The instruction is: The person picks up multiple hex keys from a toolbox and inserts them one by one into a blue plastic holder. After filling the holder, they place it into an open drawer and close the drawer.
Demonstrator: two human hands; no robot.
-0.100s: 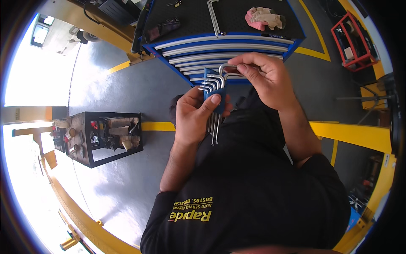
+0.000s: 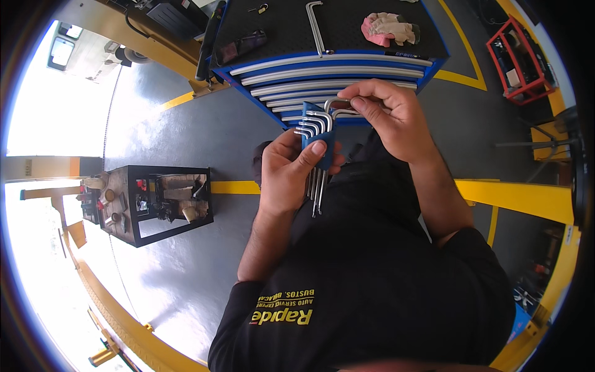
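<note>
My left hand [image 2: 285,173] is closed around a blue hex key holder [image 2: 323,160], its thumb pressed on the front. Several silver L-shaped hex keys [image 2: 317,122] sit in the holder, bent short ends at the top and long shafts hanging below. At the upper right of the holder, my right hand [image 2: 393,121] pinches the short end of a larger hex key [image 2: 334,101] between thumb and fingers. Another large bent end lies just under it, close to the same fingertips. The larger key's lower shaft is hidden by the holder and my left hand.
Ahead stands a blue tool cabinet [image 2: 285,77] with silver drawer edges. On its black top lie long L-shaped keys [image 2: 315,31], a pink-and-white glove [image 2: 389,30] and a dark pouch [image 2: 245,46]. A cluttered black-framed cart [image 2: 170,232] is at left, a red rack [image 2: 519,62] far right.
The whole view has shifted very slightly. Both hands keep the same grip on the holder and the hex key.
</note>
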